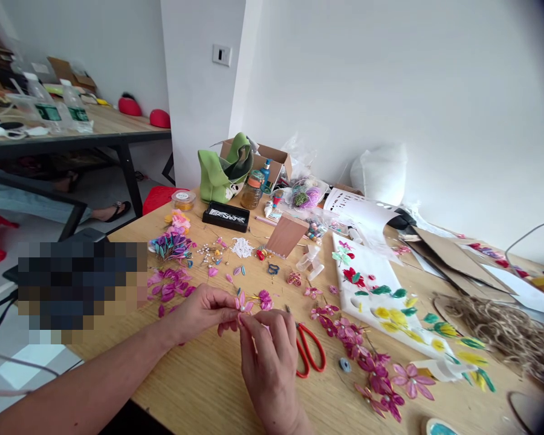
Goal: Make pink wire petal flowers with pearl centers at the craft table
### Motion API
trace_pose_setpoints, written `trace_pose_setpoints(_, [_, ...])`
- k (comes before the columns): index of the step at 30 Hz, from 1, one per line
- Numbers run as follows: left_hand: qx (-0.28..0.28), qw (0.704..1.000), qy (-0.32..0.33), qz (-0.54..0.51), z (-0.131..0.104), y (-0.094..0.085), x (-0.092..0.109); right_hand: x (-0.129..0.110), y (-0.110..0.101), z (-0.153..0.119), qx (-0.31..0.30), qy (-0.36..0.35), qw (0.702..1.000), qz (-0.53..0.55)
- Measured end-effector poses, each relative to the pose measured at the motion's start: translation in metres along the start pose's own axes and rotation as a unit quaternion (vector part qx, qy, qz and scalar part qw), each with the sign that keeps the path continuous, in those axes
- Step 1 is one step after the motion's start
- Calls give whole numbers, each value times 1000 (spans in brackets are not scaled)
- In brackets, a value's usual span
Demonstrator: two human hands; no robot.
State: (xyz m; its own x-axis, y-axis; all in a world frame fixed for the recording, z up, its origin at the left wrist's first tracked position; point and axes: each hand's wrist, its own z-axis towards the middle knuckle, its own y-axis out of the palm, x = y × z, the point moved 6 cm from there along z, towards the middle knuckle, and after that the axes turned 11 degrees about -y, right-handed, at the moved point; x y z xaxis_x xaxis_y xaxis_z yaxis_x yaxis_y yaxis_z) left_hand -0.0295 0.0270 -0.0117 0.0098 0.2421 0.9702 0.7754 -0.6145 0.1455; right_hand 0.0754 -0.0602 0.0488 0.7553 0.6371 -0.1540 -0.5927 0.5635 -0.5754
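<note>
My left hand pinches a small pink flower with a pale bead at its centre. My right hand is closed at the flower's lower edge, thumb and forefinger together; what lies between these fingertips is largely hidden. Just beyond the fingers is a magenta blossom on golden wire. Scissors with red handles lie right of my right hand. Loose magenta petals are spread beyond my left forearm. Over to the right runs a branch of magenta flowers.
A black tray, a green bag and a jar stand toward the back. A white foam board bears colourful flowers. Thread bobbin and twine lie on the right. A blurred patch covers the left edge.
</note>
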Motion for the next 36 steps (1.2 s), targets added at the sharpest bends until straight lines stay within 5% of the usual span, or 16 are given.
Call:
trace_pose_setpoints(13, [43,979,157,123,-5,-3,13,-1,1,-3,4,-12,1000,6])
trace_pose_setpoints(21, [-1,990,136,30,-8,-8,17,11,-5,-6,47,77,989,113])
trace_pose_setpoints(27, [-26,986,162,32,-10,-3,18,20,16,-11,-39,254,916,308])
trace_pose_setpoints(36, [-24,979,171,111,-14,3,25,26,31,-17,-35,368,824,429])
